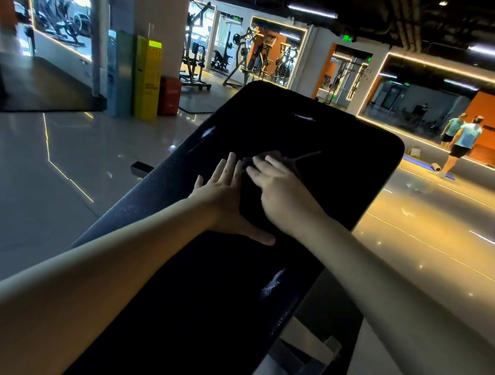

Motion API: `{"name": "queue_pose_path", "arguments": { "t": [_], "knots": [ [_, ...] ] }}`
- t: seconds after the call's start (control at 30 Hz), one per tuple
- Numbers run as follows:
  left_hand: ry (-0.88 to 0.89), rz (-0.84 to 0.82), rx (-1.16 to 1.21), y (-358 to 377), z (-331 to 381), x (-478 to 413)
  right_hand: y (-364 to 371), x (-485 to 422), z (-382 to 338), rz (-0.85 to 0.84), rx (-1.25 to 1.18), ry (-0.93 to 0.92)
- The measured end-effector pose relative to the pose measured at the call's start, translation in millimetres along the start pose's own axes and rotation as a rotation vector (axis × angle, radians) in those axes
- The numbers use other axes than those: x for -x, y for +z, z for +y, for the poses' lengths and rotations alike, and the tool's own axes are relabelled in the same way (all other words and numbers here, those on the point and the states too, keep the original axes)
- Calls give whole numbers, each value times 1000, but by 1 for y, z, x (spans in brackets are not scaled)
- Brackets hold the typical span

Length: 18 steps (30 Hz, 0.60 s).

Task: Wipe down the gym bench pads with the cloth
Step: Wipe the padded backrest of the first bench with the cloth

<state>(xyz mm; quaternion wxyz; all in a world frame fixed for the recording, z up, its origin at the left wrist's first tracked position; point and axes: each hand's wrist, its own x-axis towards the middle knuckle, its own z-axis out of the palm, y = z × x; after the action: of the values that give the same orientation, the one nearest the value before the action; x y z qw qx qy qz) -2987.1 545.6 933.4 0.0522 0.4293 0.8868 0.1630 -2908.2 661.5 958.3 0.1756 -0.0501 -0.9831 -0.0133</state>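
A long black gym bench pad (315,126) slopes up and away from me through the middle of the view. On it lies a dark cloth (252,201), hard to tell from the pad, with a thin loose thread at its far edge. My right hand (281,193) presses down on the cloth with its fingers spread and slightly blurred. Just left of the cloth, my left hand (221,196) lies flat on the pad, fingers straight, thumb stretched along the cloth's near edge.
The bench's metal frame (300,369) shows below the pad at lower right. Glossy floor surrounds the bench. A yellow kiosk (148,79) and a red box (169,95) stand by a pillar at left. Weight machines (194,64) fill the back. A person (464,138) stands by the mirror wall.
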Motion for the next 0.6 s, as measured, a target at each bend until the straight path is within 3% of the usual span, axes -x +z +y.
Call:
{"name": "queue_pose_path", "arguments": {
  "t": [0.17, 0.33, 0.47, 0.6],
  "knots": [
    [6, 11, 30, 1, -3, 1, -29, 0, 40, -33, -32, -30],
    [35, 45, 47, 6, -6, 4, -67, -31, 94, 134, -10, 189],
    [32, 70, 68, 10, -7, 4, -66, -68, 95, 259, 39, 301],
    [14, 71, 53, 9, -4, 5, -56, -81, 76, 190, 65, 289]
  ]
}}
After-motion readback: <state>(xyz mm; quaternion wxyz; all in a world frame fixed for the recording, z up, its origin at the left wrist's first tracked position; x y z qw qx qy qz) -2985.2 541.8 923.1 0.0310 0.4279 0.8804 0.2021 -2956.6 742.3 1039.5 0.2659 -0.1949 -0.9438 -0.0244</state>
